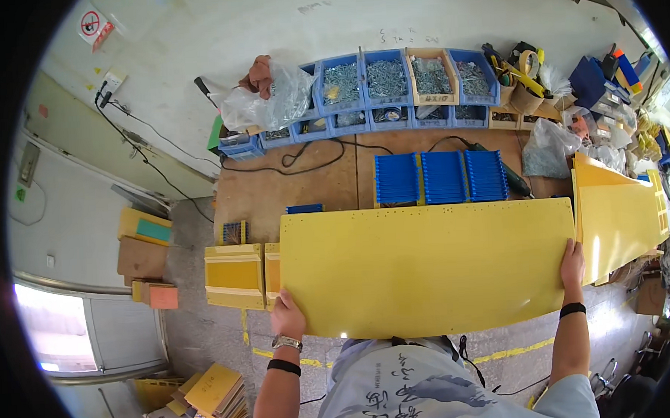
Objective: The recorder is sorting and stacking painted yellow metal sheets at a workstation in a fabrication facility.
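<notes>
A large flat yellow panel (427, 272) spans the space before me, with a row of small holes along its far edge. My left hand (287, 316) grips its near left corner, fingers curled round the edge. At the panel's right edge my right hand (572, 264) is closed on it as well. Part of the workbench (289, 177) lies hidden behind the panel. Just beyond its far edge stand blue slotted racks (443, 177). Yellow framed pieces (235, 277) sit to the left, partly covered by the panel.
Blue bins (386, 80) of screws line the bench's back. A dark power tool (515, 180) with a cord lies right of the racks. Clear bags (549, 149) sit at the right, beyond more yellow panels (619, 211). Stacked boards (212, 390) stand on the floor, lower left.
</notes>
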A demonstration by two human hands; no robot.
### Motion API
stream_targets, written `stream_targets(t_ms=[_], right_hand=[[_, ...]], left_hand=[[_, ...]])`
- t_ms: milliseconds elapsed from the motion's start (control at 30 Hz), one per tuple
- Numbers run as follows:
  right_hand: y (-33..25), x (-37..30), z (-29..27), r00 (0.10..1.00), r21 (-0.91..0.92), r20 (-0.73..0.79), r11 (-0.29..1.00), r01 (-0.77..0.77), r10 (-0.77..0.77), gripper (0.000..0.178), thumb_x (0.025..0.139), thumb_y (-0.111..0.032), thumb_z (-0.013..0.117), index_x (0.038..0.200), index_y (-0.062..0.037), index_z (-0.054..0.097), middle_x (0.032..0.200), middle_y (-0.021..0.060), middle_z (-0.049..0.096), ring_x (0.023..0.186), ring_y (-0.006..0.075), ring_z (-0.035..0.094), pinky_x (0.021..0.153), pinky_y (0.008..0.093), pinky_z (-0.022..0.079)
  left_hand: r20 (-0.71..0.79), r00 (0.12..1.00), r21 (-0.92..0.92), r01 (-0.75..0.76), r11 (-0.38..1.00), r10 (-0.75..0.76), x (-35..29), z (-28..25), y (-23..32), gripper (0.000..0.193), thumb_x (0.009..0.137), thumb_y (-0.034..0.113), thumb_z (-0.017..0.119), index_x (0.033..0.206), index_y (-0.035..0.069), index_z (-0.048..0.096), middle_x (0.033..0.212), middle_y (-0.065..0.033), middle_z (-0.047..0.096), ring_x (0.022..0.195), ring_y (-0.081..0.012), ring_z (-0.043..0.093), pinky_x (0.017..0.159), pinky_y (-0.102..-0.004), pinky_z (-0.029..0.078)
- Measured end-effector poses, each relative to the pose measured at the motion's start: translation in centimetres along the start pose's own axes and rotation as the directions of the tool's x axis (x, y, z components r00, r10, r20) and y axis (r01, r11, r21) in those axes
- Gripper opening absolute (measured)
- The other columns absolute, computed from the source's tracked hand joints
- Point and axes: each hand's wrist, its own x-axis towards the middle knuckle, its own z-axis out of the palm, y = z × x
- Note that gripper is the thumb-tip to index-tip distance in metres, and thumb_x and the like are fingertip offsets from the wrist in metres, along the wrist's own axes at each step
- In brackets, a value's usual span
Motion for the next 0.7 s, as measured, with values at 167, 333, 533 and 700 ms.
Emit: stream_targets(t_ms=[167,333,533,700], right_hand=[[-0.2,0.1,0.1,1.0,0.009,-0.012,1.0,0.008,-0.008,0.055,0.104,-0.055,0.033,0.116,-0.0058,0.055,0.116,0.0248,0.066,0.107,0.0486,0.06,0.089,0.0565,0.046],[0.3,0.2,-0.7,1.0,0.01,-0.006,1.0,-0.022,0.022,0.054,0.104,-0.054,0.034,0.117,-0.0063,0.055,0.117,0.0251,0.066,0.108,0.0486,0.06,0.09,0.0565,0.046],[-0.9,-0.2,-0.1,0.998,0.087,0.009,0.994,-0.067,0.067,0.055,0.101,-0.053,0.042,0.113,-0.0041,0.062,0.112,0.0298,0.066,0.109,0.0478,0.061,0.094,0.0562,0.046],[-3.1,-1.4,-2.8,0.989,0.217,0.035,0.965,-0.151,0.147,0.056,0.099,-0.054,0.047,0.107,-0.0024,0.067,0.108,0.0265,0.069,0.109,0.0429,0.063,0.096,0.0499,0.046]], left_hand=[[0.014,0.999,-0.045,-0.028,0.999,0.029,0.1,-0.1,-0.4,0.069,0.105,0.054,0.029,0.103,-0.004,0.066,0.097,-0.0323,0.067,0.093,-0.0542,0.061,0.078,-0.0602,0.049],[0.106,0.987,-0.135,-0.103,0.986,0.117,1.6,0.5,-3.0,0.068,0.107,0.052,0.027,0.111,-0.006,0.063,0.106,-0.0355,0.064,0.1,-0.0559,0.058,0.082,-0.0596,0.048],[0.07,0.987,-0.332,-0.115,0.936,0.146,5.5,0.1,-4.8,0.066,0.107,0.05,0.036,0.122,-0.009,0.06,0.116,-0.0282,0.067,0.103,-0.0413,0.063,0.09,-0.0459,0.048],[0.189,0.982,-0.398,0.078,0.914,-0.001,7.2,0.2,-3.5,0.074,0.104,0.059,0.04,0.117,-0.01,0.064,0.109,-0.0214,0.071,0.098,-0.0323,0.065,0.087,-0.0423,0.05]])
